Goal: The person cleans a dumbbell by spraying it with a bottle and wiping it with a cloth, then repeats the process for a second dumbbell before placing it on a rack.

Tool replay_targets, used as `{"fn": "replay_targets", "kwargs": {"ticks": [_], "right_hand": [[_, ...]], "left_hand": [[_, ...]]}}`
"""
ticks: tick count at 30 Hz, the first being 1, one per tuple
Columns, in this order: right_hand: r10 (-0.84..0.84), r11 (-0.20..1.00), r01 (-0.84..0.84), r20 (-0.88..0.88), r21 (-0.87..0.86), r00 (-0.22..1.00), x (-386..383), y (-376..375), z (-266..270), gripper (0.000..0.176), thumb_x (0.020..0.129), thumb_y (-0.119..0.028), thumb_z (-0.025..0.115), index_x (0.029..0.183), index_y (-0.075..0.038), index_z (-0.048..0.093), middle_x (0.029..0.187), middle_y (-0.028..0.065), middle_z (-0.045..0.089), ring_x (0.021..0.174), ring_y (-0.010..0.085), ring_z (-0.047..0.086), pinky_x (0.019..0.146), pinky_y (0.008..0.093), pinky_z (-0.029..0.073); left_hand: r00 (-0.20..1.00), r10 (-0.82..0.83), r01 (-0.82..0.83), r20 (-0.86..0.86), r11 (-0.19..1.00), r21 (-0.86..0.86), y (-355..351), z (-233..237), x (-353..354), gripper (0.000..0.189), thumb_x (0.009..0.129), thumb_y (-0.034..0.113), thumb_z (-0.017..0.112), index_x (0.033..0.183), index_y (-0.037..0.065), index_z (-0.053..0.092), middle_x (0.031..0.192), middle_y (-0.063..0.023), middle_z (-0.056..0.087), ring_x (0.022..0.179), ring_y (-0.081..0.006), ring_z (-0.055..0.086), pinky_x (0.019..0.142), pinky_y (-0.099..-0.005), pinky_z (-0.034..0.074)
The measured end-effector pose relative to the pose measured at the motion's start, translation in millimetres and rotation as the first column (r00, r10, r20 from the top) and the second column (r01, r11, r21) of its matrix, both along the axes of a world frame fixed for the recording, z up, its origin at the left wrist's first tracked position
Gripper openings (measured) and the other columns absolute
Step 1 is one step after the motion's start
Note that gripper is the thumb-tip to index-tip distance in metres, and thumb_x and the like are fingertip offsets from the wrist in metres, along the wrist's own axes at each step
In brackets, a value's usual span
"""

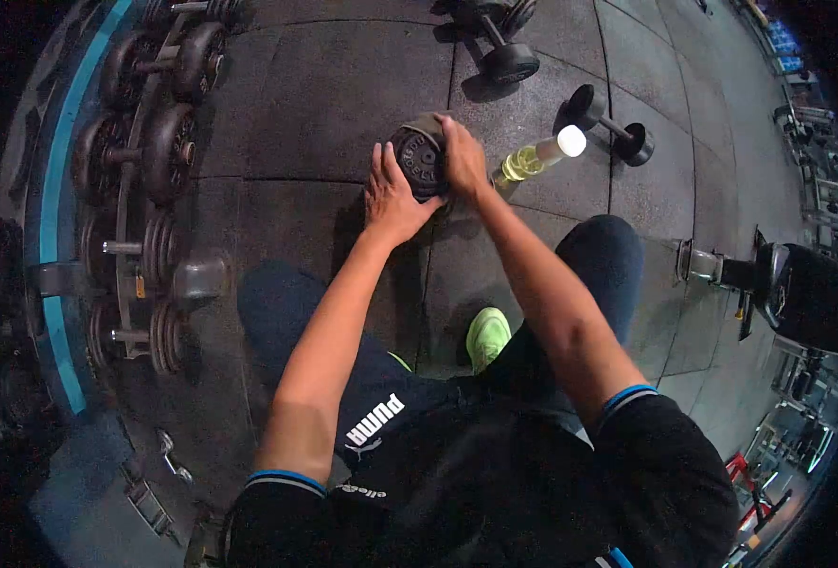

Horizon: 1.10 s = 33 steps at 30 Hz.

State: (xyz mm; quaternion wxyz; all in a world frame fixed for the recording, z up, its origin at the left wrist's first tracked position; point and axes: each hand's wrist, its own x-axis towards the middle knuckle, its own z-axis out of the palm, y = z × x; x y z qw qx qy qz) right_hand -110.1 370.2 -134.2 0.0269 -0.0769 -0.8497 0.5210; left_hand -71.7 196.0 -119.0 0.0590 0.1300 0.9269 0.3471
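Between my two hands is a round black iron weight, with raised lettering on the face turned up towards me. My left hand cups its near left side, thumb across the front edge and fingers along the left. Along the right edge lies my right hand, its fingers reaching to the far rim. The weight's underside is hidden. Just right of my right hand stands a clear bottle with a white cap and yellowish liquid.
Dumbbells lie on the dark tiled floor: one beyond the bottle, another farther away. A rack of heavy dumbbells runs along the left. At right stands a black padded gym machine. My knees flank the weight, with a lime shoe below.
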Motion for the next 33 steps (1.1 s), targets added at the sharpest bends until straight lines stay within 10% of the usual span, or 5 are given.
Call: {"fn": "replay_targets", "kwargs": {"ticks": [4, 10, 15, 23, 33], "right_hand": [[-0.331, 0.943, 0.332, -0.057, 0.022, 0.942, 94, -66, -21, 0.078, 0.105, -0.038, 0.045, 0.160, 0.003, 0.008, 0.162, 0.0289, 0.025, 0.153, 0.0403, 0.019, 0.123, 0.0401, 0.018], [-0.259, 0.948, 0.263, 0.047, -0.179, 0.965, 88, -67, -5, 0.084, 0.104, -0.035, 0.047, 0.161, -0.002, -0.006, 0.162, 0.0319, 0.023, 0.150, 0.0426, 0.027, 0.122, 0.0403, 0.023], [-0.300, 0.914, 0.347, -0.226, 0.209, 0.927, 82, -41, -3, 0.047, 0.105, -0.025, 0.050, 0.149, -0.009, 0.048, 0.158, 0.0262, 0.035, 0.145, 0.0449, 0.034, 0.117, 0.0498, 0.030], [0.249, 0.753, 0.002, -0.288, 0.658, 0.925, 48, -38, 28, 0.041, 0.100, -0.018, 0.055, 0.140, -0.009, 0.057, 0.148, 0.0124, 0.053, 0.142, 0.0371, 0.042, 0.115, 0.0514, 0.032], [0.767, 0.549, -0.460, -0.202, 0.698, 0.609, -16, -8, 44, 0.032, 0.097, -0.025, 0.059, 0.120, -0.004, 0.067, 0.129, 0.0137, 0.066, 0.126, 0.0318, 0.057, 0.107, 0.0457, 0.042]], "left_hand": [[0.999, 0.042, -0.042, 0.019, 0.999, -0.014, 4, -13, 0, 0.118, 0.078, 0.031, 0.081, 0.158, 0.000, 0.000, 0.164, -0.0264, 0.009, 0.150, -0.0483, 0.016, 0.118, -0.0634, 0.023], [0.964, -0.112, 0.070, 0.243, 0.982, 0.173, -18, -10, -25, 0.110, 0.081, 0.026, 0.070, 0.156, -0.006, -0.004, 0.161, -0.0308, 0.012, 0.151, -0.0454, 0.018, 0.122, -0.0530, 0.019], [0.842, -0.148, -0.136, 0.518, 0.872, 0.470, -20, 3, -38, 0.099, 0.088, 0.034, 0.053, 0.159, -0.003, -0.004, 0.165, -0.0290, 0.012, 0.153, -0.0388, 0.016, 0.123, -0.0438, 0.018], [0.807, -0.298, -0.443, 0.510, 0.266, 0.856, -16, -14, -31, 0.079, 0.094, 0.023, 0.041, 0.161, -0.002, 0.007, 0.167, -0.0184, 0.015, 0.155, -0.0249, 0.009, 0.125, -0.0362, 0.005], [0.771, -0.316, -0.464, 0.553, 0.315, 0.828, -26, -39, -35, 0.049, 0.098, 0.003, 0.038, 0.147, -0.003, 0.043, 0.135, -0.0095, 0.059, 0.122, -0.0195, 0.057, 0.108, -0.0323, 0.043]]}}
